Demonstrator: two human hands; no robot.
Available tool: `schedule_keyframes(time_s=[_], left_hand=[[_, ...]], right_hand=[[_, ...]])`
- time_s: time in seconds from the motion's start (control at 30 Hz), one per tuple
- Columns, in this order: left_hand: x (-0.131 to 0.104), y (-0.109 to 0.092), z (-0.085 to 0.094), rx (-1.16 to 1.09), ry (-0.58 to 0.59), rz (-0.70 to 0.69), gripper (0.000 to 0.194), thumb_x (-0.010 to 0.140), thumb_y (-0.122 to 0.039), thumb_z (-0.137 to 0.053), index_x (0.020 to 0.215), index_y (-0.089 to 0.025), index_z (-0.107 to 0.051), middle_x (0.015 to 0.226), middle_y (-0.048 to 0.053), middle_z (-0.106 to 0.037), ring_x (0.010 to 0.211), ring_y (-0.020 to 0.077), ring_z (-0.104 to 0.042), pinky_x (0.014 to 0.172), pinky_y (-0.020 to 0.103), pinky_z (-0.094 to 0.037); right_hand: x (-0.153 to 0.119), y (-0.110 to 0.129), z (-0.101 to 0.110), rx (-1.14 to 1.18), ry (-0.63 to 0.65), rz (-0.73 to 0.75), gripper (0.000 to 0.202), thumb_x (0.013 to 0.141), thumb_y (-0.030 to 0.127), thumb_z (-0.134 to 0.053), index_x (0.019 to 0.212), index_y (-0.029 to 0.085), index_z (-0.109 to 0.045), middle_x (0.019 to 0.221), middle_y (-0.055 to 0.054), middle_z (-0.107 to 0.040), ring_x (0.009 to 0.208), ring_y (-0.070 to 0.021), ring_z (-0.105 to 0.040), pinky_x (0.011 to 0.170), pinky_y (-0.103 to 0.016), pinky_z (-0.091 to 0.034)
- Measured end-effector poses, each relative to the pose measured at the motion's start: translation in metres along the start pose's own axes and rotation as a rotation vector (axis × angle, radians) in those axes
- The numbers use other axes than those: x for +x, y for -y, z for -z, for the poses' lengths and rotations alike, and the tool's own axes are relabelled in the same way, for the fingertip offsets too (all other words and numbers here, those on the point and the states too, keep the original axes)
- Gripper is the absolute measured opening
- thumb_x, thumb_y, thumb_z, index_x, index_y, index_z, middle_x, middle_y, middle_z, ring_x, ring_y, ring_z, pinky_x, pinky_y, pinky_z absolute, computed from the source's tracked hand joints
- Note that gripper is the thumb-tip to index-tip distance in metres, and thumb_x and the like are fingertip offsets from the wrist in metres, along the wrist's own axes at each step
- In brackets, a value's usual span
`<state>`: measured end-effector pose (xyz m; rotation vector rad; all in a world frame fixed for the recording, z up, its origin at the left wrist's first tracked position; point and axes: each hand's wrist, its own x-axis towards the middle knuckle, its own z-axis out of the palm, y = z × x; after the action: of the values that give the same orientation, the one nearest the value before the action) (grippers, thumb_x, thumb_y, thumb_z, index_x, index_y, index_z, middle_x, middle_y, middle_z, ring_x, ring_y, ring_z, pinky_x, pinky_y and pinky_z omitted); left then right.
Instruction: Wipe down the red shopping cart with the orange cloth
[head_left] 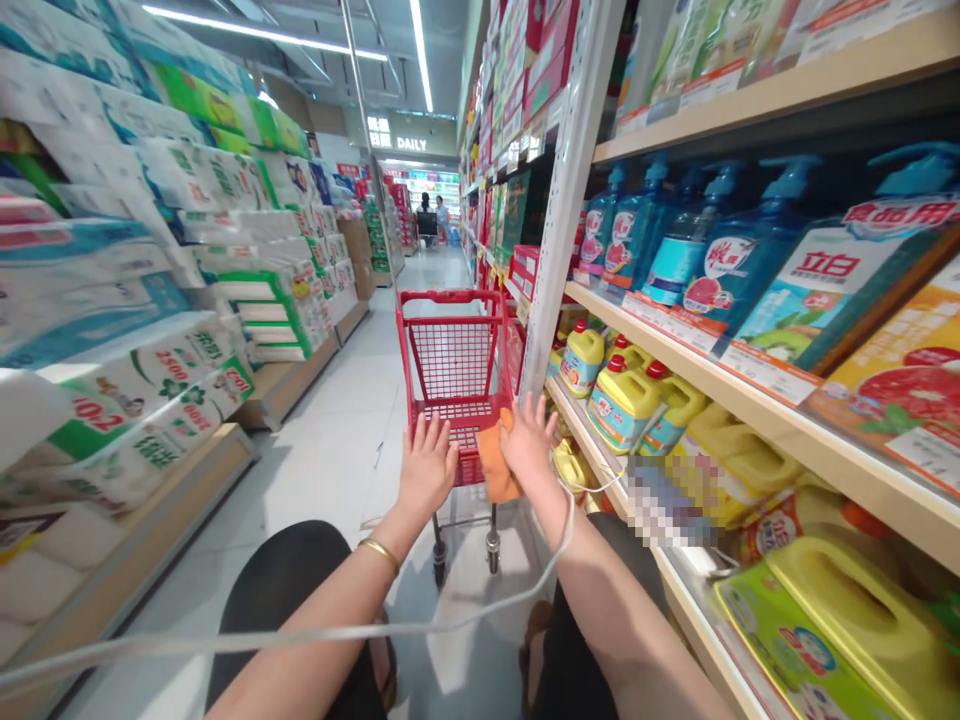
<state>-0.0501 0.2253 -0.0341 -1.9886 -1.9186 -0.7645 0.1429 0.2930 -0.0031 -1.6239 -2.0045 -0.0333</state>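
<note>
A red shopping cart with mesh panels stands in the aisle in front of my knees. My left hand is open, palm down, its fingers spread at the cart's near side; I cannot tell whether it touches the cart. My right hand has an orange cloth pinched on its thumb side, while the other fingers point up and forward. The cloth hangs down between my two hands, in front of the cart's right part. A white cable runs across my forearms.
On the right, shelves hold blue pump bottles and yellow detergent jugs. Stacked tissue packs line the left side on a low wooden platform. The tiled floor leads toward people far off.
</note>
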Motion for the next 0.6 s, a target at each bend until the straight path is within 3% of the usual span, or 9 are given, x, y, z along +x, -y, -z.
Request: schedule_keyframes(time_s=[0.07, 0.23, 0.33, 0.43, 0.5, 0.6], left_hand=[[-0.001, 0.0, -0.001, -0.005, 0.02, -0.018, 0.06, 0.111, -0.041, -0.03, 0.156, -0.01, -0.055, 0.168, 0.015, -0.045, 0.162, 0.0355, -0.031, 0.134, 0.061, -0.021], [0.003, 0.003, -0.002, -0.035, 0.055, -0.025, 0.057, 0.11, -0.037, -0.03, 0.152, -0.015, -0.06, 0.16, 0.013, -0.056, 0.159, 0.0345, -0.038, 0.134, 0.064, -0.017], [0.004, 0.003, -0.003, -0.008, 0.003, 0.086, 0.057, 0.11, -0.038, -0.031, 0.158, -0.016, -0.054, 0.169, 0.013, -0.044, 0.163, 0.0387, -0.027, 0.131, 0.075, -0.009], [0.006, 0.004, -0.005, 0.017, -0.036, 0.18, 0.06, 0.109, -0.038, -0.034, 0.157, -0.007, -0.052, 0.173, 0.02, -0.033, 0.164, 0.0432, -0.02, 0.13, 0.074, -0.016], [0.007, 0.005, -0.008, 0.007, -0.017, 0.159, 0.06, 0.109, -0.037, -0.034, 0.152, -0.002, -0.056, 0.169, 0.023, -0.041, 0.164, 0.0432, -0.022, 0.131, 0.067, -0.024], [0.007, 0.007, -0.012, -0.006, -0.007, 0.101, 0.059, 0.109, -0.037, -0.032, 0.149, -0.004, -0.061, 0.161, 0.02, -0.054, 0.163, 0.0422, -0.025, 0.132, 0.065, -0.024]], right_hand=[[-0.004, 0.003, -0.003, 0.018, 0.01, 0.03, 0.058, 0.106, 0.039, -0.05, 0.16, 0.016, -0.052, 0.178, -0.014, -0.027, 0.167, -0.0387, -0.012, 0.132, -0.068, -0.007], [-0.016, 0.018, -0.007, 0.094, 0.145, 0.296, 0.058, 0.107, 0.046, -0.051, 0.161, 0.027, -0.05, 0.178, -0.007, -0.029, 0.167, -0.0313, -0.016, 0.134, -0.064, -0.007], [-0.004, 0.001, 0.002, 0.016, 0.076, 0.128, 0.059, 0.105, 0.04, -0.052, 0.162, 0.024, -0.05, 0.179, -0.007, -0.023, 0.168, -0.0362, -0.011, 0.132, -0.069, -0.004], [0.006, -0.015, 0.007, -0.03, 0.059, -0.05, 0.06, 0.106, 0.039, -0.05, 0.163, 0.021, -0.048, 0.18, -0.009, -0.022, 0.167, -0.0406, -0.011, 0.132, -0.069, -0.01], [0.002, -0.011, 0.003, 0.006, 0.099, 0.034, 0.06, 0.107, 0.042, -0.047, 0.164, 0.023, -0.047, 0.18, -0.007, -0.022, 0.167, -0.038, -0.013, 0.132, -0.067, -0.012], [-0.01, 0.006, -0.007, 0.085, 0.169, 0.305, 0.057, 0.109, 0.047, -0.045, 0.163, 0.031, -0.047, 0.178, -0.002, -0.027, 0.167, -0.0305, -0.017, 0.134, -0.063, -0.009]])
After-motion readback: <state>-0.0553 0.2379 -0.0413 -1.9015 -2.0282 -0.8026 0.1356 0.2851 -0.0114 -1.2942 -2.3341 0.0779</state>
